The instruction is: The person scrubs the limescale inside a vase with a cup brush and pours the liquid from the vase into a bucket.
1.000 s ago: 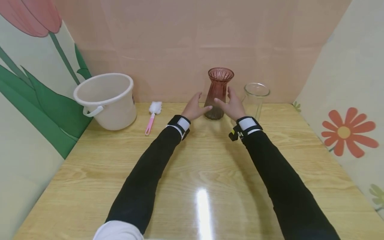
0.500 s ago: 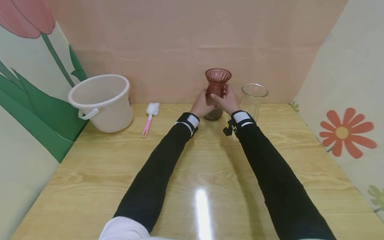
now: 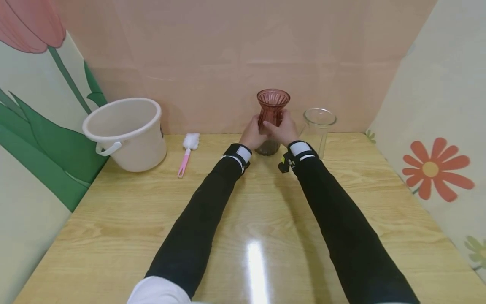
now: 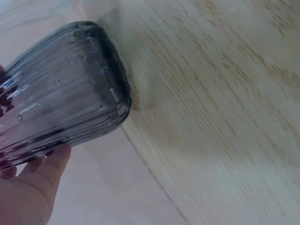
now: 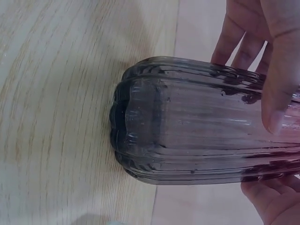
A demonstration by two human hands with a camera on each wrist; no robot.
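closed in since a second ago: left hand [image 3: 253,134] and right hand [image 3: 282,130] now clamping the ribbed pink vase [image 3: 273,105] at the table's [image 3: 243,219] back edge (keeping grip even, lifting straight, avoiding the clear glass [image 3: 319,126]).

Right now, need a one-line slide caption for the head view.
Both hands, left hand and right hand, grip a ribbed pink glass vase at the table's far edge.

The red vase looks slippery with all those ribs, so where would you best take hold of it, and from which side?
At the narrow waist, below the flared rim of the red vase, coming from both sides level with the table. The left hand and right hand already wrap it there. The wider body below and flare above should keep fingers from sliding.
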